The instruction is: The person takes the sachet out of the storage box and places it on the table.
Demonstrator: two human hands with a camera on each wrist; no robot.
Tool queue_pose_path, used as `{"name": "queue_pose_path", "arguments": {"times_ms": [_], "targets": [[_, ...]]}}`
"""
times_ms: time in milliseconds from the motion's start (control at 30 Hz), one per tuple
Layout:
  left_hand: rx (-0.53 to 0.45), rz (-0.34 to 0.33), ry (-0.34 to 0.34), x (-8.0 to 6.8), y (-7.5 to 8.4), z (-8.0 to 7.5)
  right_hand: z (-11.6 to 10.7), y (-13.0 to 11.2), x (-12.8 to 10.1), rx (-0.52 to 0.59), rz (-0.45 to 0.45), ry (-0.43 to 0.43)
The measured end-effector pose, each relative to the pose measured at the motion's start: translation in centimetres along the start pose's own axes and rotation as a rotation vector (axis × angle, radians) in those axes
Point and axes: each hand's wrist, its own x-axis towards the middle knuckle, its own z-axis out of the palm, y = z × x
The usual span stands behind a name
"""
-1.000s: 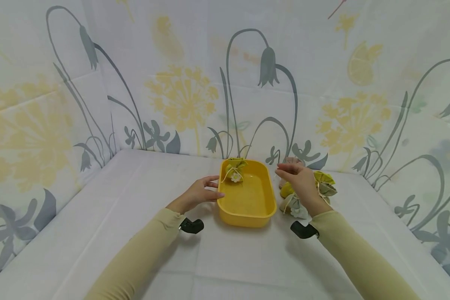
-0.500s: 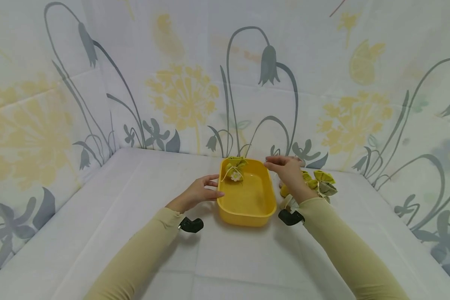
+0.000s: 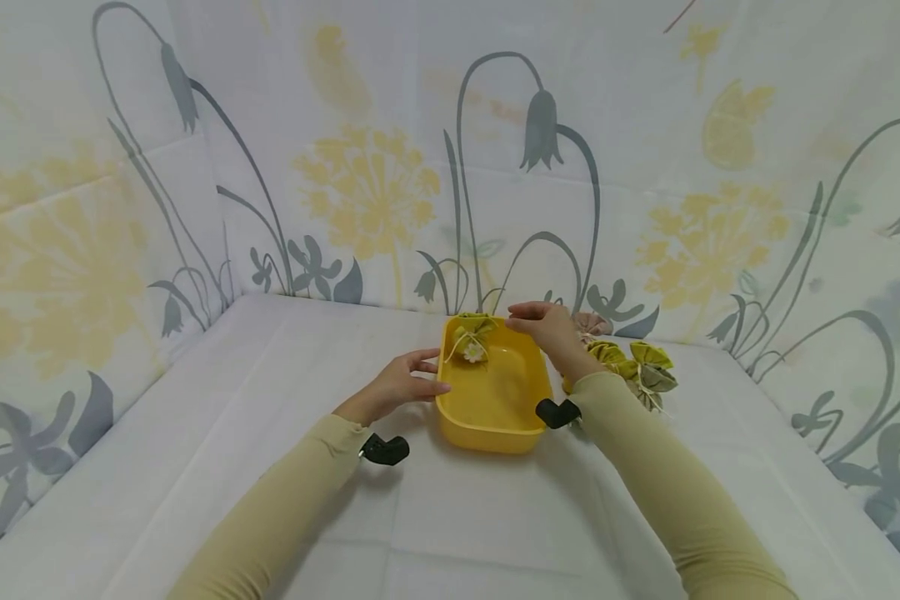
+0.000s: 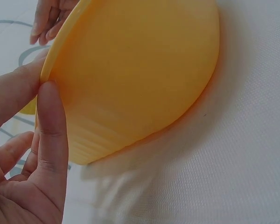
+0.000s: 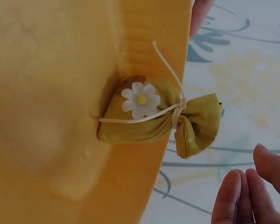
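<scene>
A yellow plastic basin (image 3: 491, 439) stands mid-table. My left hand (image 3: 397, 387) pinches its left rim between thumb and fingers, as the left wrist view shows of the basin wall (image 4: 140, 74). In the basin's far left corner leans a small olive-green drawstring pouch (image 5: 144, 123) with a white cloth flower and a pale cord; its gathered top pokes over the rim. My right hand (image 3: 551, 333) hovers at the basin's far right, over the rim in the head view. In the right wrist view its thumb and fingers (image 5: 228, 198) are apart, holding nothing, close to the pouch's top.
Right of the basin lie several more pouches, among them a green and beige one (image 3: 651, 375) and a pinkish one (image 3: 588, 323), partly behind my right arm. A white cloth with printed flowers (image 3: 540, 137) rises behind the white tabletop (image 3: 420, 533).
My right hand has moved left from over the pouches to the basin's far rim, uncovering the pinkish pouch. My left hand, the basin and the pouch in it stay put.
</scene>
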Motion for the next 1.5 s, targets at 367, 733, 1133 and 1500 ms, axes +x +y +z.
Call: {"name": "queue_pose_path", "arguments": {"times_ms": [367,733,1133,1500], "targets": [[0.002,0.014,-0.005,0.0,0.3,0.1,1.3,0.3,2.1,-0.029,-0.011,-0.057],[0.001,0.025,0.003,0.3,0.1,0.1,2.0,0.2,3.4,-0.078,0.014,-0.072],[0.027,0.026,0.008,0.1,0.1,-0.1,2.6,0.4,3.4,-0.175,0.006,-0.113],[0.024,-0.008,0.018,0.1,0.0,0.0,2.7,0.1,3.1,-0.217,0.018,-0.114]]}}
